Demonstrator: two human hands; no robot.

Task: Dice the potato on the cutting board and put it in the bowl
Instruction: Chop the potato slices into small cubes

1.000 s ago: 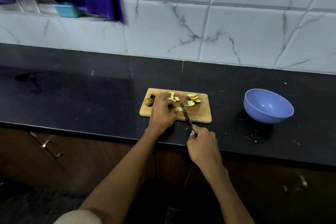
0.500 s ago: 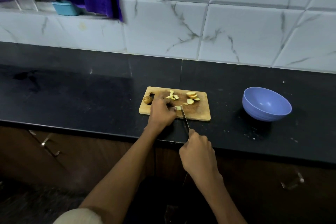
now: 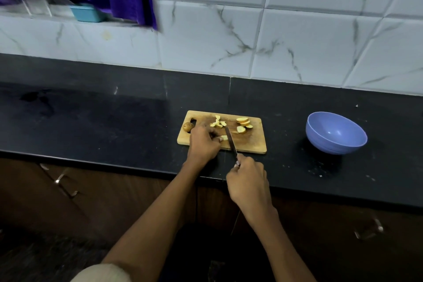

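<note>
On the cutting board (image 3: 251,144), the left hand (image 3: 202,144) pins a potato piece (image 3: 223,137) at its 3 o'clock; the knife (image 3: 230,142), in the right hand's (image 3: 248,182) closed grip, runs 11-to-5 just beside it. The bowl (image 3: 336,133) sits well apart at 3 o'clock on the desk (image 3: 91,126). The handle and most of the pinned piece are hidden.
</note>
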